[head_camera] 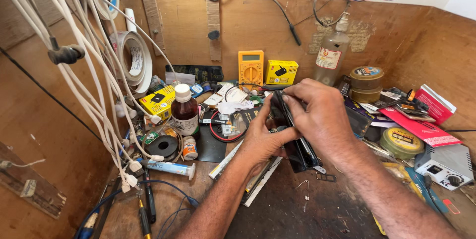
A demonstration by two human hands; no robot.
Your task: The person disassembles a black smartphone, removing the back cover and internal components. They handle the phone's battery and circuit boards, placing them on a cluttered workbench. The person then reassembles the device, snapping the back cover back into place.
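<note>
Both hands meet at the middle of the cluttered wooden tabletop on a slim black mobile phone, held tilted on its edge just above the surface. The left hand supports it from the near left side, thumb pressed up along the edge and fingers closed round the body. The right hand comes over from the right, its fingers pinched together on the far upper edge, as if working at the seam.

The phone looks light, thin and stiff, with smooth, likely slippery faces and a breakable screen; gripping it by the long side edges, as both hands do, seems the safest hold, better than pressing on the flat faces.

To the left stand a brown bottle with a white cap and a black tape roll. Farther back sit a yellow multimeter and a clear spray bottle. A small white bench station sits near right, and a safety pin lies just in front of the phone.
</note>
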